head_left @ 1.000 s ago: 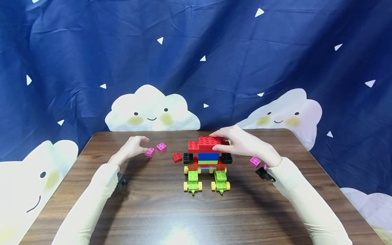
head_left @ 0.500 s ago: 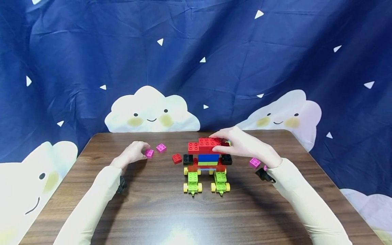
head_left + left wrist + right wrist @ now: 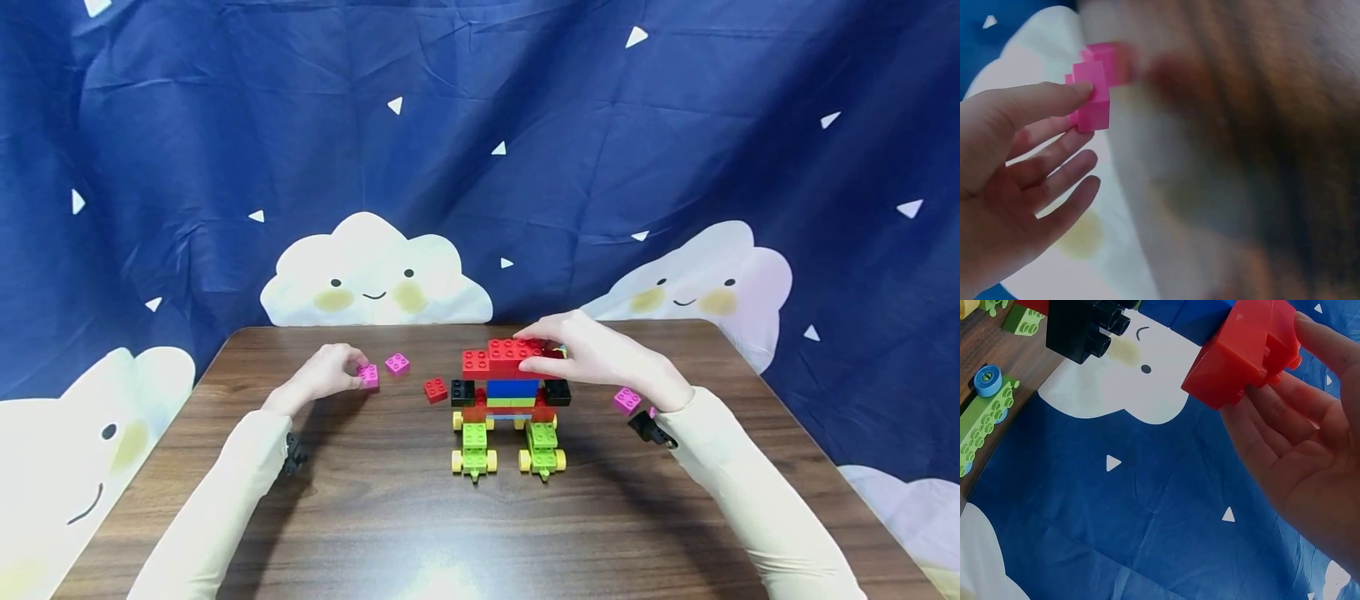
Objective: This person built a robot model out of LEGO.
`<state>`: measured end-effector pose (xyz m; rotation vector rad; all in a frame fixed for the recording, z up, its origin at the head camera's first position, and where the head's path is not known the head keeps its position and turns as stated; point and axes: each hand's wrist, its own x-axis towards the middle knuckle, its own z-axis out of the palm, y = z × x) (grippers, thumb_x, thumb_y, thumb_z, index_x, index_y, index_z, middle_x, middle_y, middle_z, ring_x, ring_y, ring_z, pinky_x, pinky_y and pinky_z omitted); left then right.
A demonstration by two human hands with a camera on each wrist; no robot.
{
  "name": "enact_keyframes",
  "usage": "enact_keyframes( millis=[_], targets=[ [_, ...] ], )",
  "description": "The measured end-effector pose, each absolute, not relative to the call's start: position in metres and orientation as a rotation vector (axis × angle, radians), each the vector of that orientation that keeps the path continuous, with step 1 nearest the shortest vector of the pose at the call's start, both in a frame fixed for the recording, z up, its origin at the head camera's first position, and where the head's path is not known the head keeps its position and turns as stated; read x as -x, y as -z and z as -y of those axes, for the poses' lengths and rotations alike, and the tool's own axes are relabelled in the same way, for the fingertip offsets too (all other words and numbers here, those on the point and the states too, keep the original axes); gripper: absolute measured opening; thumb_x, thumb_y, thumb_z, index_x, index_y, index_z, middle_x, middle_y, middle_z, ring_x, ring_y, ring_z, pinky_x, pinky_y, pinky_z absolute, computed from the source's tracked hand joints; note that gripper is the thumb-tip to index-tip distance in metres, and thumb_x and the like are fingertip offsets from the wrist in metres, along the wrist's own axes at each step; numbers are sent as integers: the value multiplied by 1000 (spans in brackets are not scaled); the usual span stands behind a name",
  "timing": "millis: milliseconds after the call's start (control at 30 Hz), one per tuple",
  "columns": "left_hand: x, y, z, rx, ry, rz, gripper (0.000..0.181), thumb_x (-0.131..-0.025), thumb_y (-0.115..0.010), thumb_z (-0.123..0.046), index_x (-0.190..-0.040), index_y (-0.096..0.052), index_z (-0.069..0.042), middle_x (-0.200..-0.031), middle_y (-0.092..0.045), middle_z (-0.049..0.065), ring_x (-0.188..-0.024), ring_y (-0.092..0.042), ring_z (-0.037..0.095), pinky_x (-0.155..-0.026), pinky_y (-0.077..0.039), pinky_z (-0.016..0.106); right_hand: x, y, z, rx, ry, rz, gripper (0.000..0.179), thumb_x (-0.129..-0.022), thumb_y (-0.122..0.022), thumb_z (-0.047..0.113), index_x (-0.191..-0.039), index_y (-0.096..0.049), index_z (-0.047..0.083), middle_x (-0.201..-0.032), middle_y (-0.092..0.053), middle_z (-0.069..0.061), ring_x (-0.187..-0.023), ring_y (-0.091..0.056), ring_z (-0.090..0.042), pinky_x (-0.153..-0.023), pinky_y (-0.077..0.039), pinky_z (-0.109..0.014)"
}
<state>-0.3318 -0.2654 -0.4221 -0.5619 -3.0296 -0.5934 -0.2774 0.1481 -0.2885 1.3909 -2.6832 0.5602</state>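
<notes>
My left hand [image 3: 324, 372] pinches a small pink brick [image 3: 369, 377] between thumb and fingers on the left of the table. In the left wrist view the thumb lies on that pink brick [image 3: 1094, 109], while the lower fingers are spread apart from it. My right hand [image 3: 600, 350] holds the right end of the red top bricks [image 3: 510, 357] of a built brick model. Below the red top are blue and lime layers, black bricks [image 3: 462, 392] at the sides and lime wheeled bases [image 3: 475, 450]. The right wrist view shows fingers around the red bricks [image 3: 1235, 359].
A second pink brick [image 3: 397, 364] and a red brick [image 3: 435, 390] lie between my left hand and the model. Another pink brick [image 3: 627, 401] sits under my right wrist. A lime wheeled piece [image 3: 988, 422] shows in the right wrist view. Behind the table [image 3: 375, 517] hangs a blue cloth [image 3: 450, 167].
My left hand has come down onto the pink brick and its fingers have closed on it. The right hand has stayed on the red top of the model.
</notes>
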Motion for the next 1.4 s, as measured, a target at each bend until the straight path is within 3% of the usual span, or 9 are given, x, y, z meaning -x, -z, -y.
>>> enact_keyframes(
  millis=[267, 500, 700, 900, 1133, 1400],
  targets=[
    [313, 385, 255, 639, 875, 2941, 30, -82, -76, -15, -110, -72, -5, -100, -71, 11, -92, -65, 23, -82, -53, 39, 278, 288, -146, -1407, -557, 2654, 37, -89, -74, 28, -120, -70, 9, -110, -74, -2, -92, -66, -11, -86, -58, -34],
    [297, 359, 230, 813, 1099, 2839, 34, -84, -76, -16, -117, -69, -9, -111, -71, 8, -102, -71, 24, -92, -57, 42, 278, 288, -145, -1402, -554, 2666, 38, -89, -73, 29, -122, -69, 10, -110, -74, -2, -91, -65, -11, -85, -58, -32],
    [287, 341, 203, 928, 1203, 2771, 32, -85, -76, -15, -116, -68, -13, -110, -69, 4, -103, -66, 19, -94, -57, 41, 279, 289, -145, -1399, -555, 2679, 40, -89, -73, 30, -124, -69, 10, -112, -74, -2, -91, -66, -11, -85, -59, -32],
    [277, 324, 180, 982, 1244, 2732, 27, -87, -76, -22, -113, -69, -23, -107, -72, -7, -101, -66, 11, -84, -57, 36, 280, 290, -143, -1405, -538, 2660, 40, -89, -74, 29, -123, -69, 9, -111, -74, -3, -90, -65, -12, -84, -59, -32],
    [272, 317, 165, 996, 1264, 2688, 27, -86, -78, -25, -112, -71, -25, -106, -73, -10, -103, -67, 7, -98, -54, 35, 280, 291, -141, -1406, -545, 2658, 40, -89, -74, 28, -123, -69, 9, -113, -74, -4, -92, -67, -13, -86, -59, -32],
    [272, 321, 158, 1072, 1340, 2634, 29, -87, -76, -22, -115, -70, -20, -111, -73, -7, -104, -67, 8, -100, -53, 31, 280, 291, -140, -1408, -562, 2658, 39, -89, -73, 27, -123, -69, 9, -112, -75, -3, -91, -67, -12, -84, -59, -31]
  ],
)
